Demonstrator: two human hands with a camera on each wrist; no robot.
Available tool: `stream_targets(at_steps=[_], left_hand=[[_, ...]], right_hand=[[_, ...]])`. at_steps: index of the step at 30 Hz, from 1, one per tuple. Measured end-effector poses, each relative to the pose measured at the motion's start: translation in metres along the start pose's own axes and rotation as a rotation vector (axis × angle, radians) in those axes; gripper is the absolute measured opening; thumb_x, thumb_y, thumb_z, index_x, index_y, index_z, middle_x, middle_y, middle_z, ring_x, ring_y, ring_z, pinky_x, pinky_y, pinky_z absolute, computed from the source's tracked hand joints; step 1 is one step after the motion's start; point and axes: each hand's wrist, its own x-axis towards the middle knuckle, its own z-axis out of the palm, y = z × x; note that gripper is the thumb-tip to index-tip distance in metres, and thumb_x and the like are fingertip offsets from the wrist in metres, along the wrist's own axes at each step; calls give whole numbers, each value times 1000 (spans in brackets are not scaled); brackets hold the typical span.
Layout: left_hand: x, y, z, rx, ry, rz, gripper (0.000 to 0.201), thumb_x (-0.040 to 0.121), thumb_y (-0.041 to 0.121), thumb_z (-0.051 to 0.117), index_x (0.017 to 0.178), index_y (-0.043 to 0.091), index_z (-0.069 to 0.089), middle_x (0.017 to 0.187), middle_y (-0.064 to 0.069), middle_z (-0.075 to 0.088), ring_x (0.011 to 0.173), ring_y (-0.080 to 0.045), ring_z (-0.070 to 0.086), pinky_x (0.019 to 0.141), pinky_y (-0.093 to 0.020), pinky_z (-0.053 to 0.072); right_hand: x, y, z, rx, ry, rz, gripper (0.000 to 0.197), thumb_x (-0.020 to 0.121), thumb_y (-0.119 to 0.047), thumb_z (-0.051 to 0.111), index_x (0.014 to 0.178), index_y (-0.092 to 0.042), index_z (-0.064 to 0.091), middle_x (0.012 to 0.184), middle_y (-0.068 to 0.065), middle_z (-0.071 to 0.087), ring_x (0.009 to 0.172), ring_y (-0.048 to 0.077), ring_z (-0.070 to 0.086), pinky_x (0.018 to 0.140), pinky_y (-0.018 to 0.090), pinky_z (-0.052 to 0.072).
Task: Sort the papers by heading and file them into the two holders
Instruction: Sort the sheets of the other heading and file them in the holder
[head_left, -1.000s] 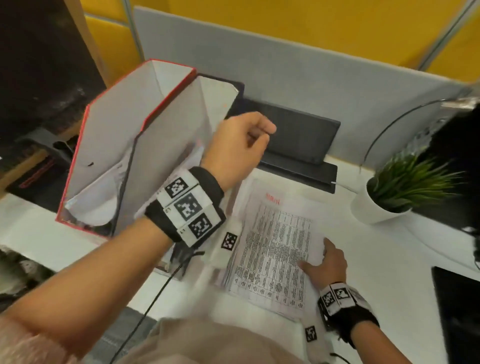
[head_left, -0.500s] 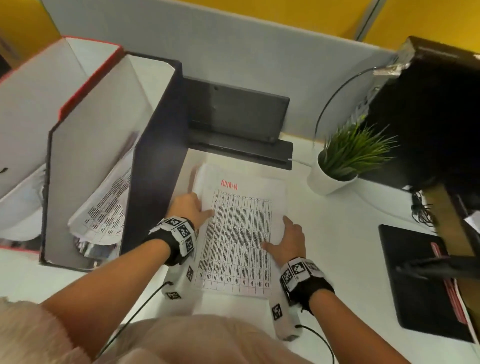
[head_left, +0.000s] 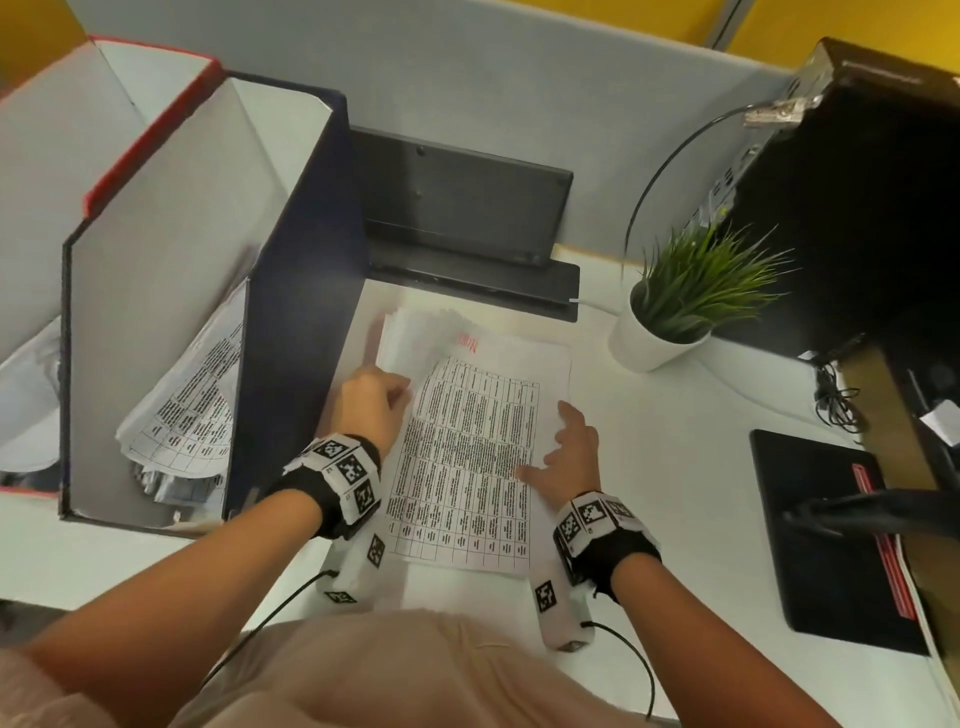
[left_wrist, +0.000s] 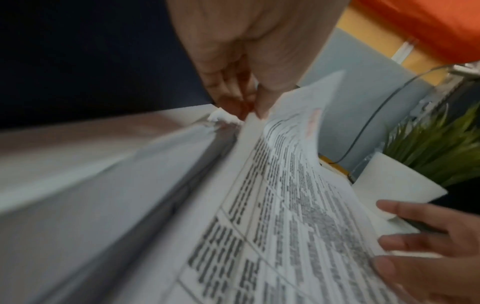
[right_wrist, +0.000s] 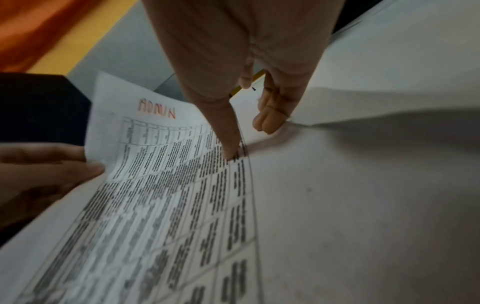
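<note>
Left hand (head_left: 370, 402) pinches the top ADMIN sheet (head_left: 467, 457) by its edge at 9 o'clock, lifting it off the stack (head_left: 545, 358) at desk centre; right hand (head_left: 571, 457), fingers spread, presses it at 3 o'clock. Blue holder (head_left: 291, 291) at 9 o'clock and red holder (head_left: 150, 119) at 10 already contain papers, so I judge the job midway, with a stack left.

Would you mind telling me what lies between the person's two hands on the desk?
The head view shows the ADMIN sheet between the left hand and right hand.

papers (head_left: 467, 457): matt paper | holder (head_left: 306, 322): smooth card | desk (head_left: 675, 467): smooth
</note>
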Motion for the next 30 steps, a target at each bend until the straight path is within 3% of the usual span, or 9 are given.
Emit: stream_targets(at_steps=[3,7,12,15,17,21,24,26,30], left_hand=[[-9,2,0,-279,16,-12,14,89,5,57,93,12,69,80,2,62,63,-8,56,57,-14,46],[-9,-2,0,-418,-38,-151,22,90,0,52,76,15,57,75,2,58,60,-8,52,49,-10,39],[5,-1,-6,-609,-175,-347,28,85,-8,50,67,10,62,93,-12,64,93,-26,58,75,-29,50],[22,2,-11,-586,-144,-500,13,82,5,58,74,2,68,88,-13,67,90,-30,62,68,-30,49],[31,3,-14,-400,-147,-554,18,84,15,58,83,-1,65,86,-13,66,83,-31,62,57,-25,43],[33,8,-15,-159,-237,-570,34,79,28,73,99,2,65,92,-9,64,81,-24,63,54,-24,45],[32,10,-11,-42,-213,-486,33,71,31,80,85,4,68,76,-2,64,67,-15,60,48,-20,42],[31,10,-8,-6,-193,-440,27,69,29,81,75,5,69,64,1,60,57,-10,55,46,-19,39],[29,5,-3,17,-179,-376,20,75,21,76,66,5,68,65,-5,65,59,-18,60,55,-23,47]], right_hand=[[1,-2,-5,64,58,33,101,65,-1,81,144,-22,22,129,15,38,107,27,52,86,29,46],[7,0,-10,198,141,78,85,65,-11,83,136,-18,38,112,5,51,99,20,54,85,30,47],[11,8,-12,235,150,5,14,74,3,71,76,-9,65,72,-1,60,70,15,54,64,14,46],[11,13,-15,378,153,55,48,77,20,50,49,-18,62,60,0,55,58,17,50,46,15,42],[10,14,-16,443,158,46,56,73,20,49,36,-21,61,61,4,53,58,20,49,52,21,39],[5,13,-12,372,196,-25,44,74,21,50,49,-15,58,68,6,54,63,20,50,54,22,41],[4,12,-12,343,211,-42,40,77,19,52,57,-16,57,71,2,54,65,18,52,56,23,42],[1,9,-12,341,209,-81,35,77,21,53,62,-11,58,68,-2,53,58,4,53,48,13,42],[-2,5,-10,483,213,-85,34,75,26,49,62,-3,61,62,1,51,51,4,54,42,6,40]])
